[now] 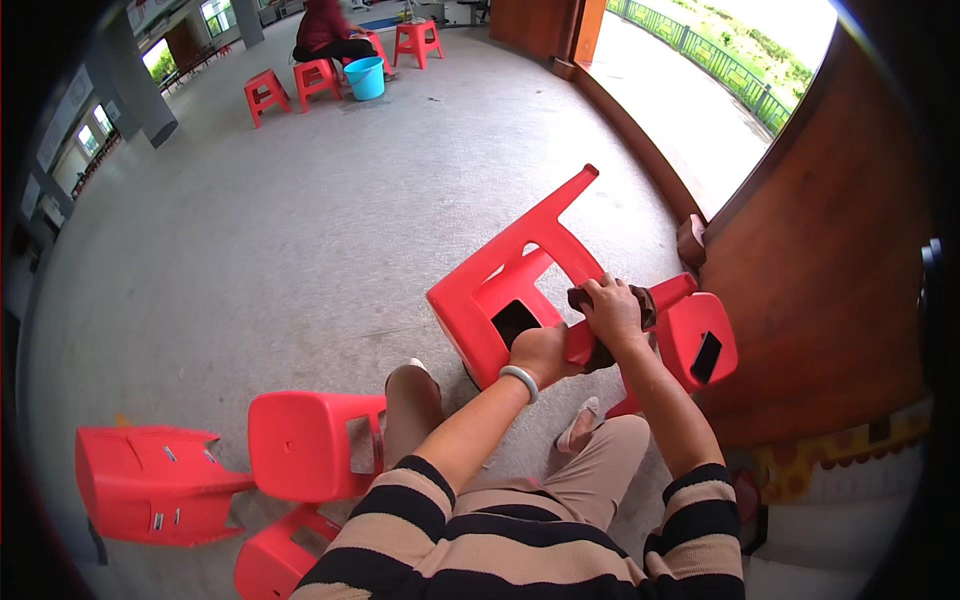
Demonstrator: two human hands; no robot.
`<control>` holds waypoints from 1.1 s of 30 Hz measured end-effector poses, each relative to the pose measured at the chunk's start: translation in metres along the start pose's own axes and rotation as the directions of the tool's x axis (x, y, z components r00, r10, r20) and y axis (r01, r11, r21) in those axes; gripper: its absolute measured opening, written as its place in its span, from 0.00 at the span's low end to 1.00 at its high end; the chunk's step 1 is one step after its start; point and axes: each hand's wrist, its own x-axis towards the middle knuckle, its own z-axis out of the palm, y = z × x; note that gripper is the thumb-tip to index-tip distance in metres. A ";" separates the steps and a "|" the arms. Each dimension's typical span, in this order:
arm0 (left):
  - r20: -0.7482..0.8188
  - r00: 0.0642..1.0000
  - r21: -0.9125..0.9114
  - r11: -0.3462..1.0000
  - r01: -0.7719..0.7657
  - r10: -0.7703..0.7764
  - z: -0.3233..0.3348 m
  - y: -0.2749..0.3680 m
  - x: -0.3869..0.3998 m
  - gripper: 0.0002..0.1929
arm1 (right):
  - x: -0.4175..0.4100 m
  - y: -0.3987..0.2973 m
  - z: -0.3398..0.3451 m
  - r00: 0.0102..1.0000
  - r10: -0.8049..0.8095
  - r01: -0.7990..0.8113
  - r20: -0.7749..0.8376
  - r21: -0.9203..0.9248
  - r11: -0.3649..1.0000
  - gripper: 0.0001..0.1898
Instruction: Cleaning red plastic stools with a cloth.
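Note:
A red plastic stool (480,300) lies tilted on its side in front of me, its legs pointing up and to the right. My left hand (541,355), with a pale bangle at the wrist, grips the near leg close to the seat. Farther along that same leg, my right hand (613,311) presses a dark brown cloth (643,306) around the plastic. More of the cloth hangs beneath the leg between the hands. Some of my left fingers are hidden behind the leg. A dark area shows through the stool's side opening.
Right of the held stool, a phone (706,357) lies on another red stool (694,319). Several red stools (291,444) stand or lie at lower left. Farther off, a seated person (324,34) is beside a blue bucket (365,78). A wooden door (817,300) stands at right.

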 end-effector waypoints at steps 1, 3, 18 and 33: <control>-0.007 1.000 -0.020 1.000 0.006 -0.006 -0.002 0.001 -0.001 0.28 | -0.010 0.000 -0.001 0.999 -0.015 0.015 -0.042 -0.004 1.000 0.13; 0.007 0.999 -0.031 0.999 0.032 -0.031 -0.006 0.006 -0.002 0.28 | -0.029 0.001 0.002 0.995 0.007 -0.007 -0.095 -0.004 1.000 0.13; -0.020 0.996 0.189 0.979 -0.076 0.081 -0.002 0.001 0.006 0.37 | -0.012 0.119 0.013 0.805 0.522 -0.509 -0.281 0.126 0.852 0.12; -0.031 0.998 0.245 0.968 -0.051 0.061 -0.002 0.000 0.008 0.37 | -0.018 0.093 0.027 0.658 0.647 -0.542 -0.384 0.355 0.762 0.10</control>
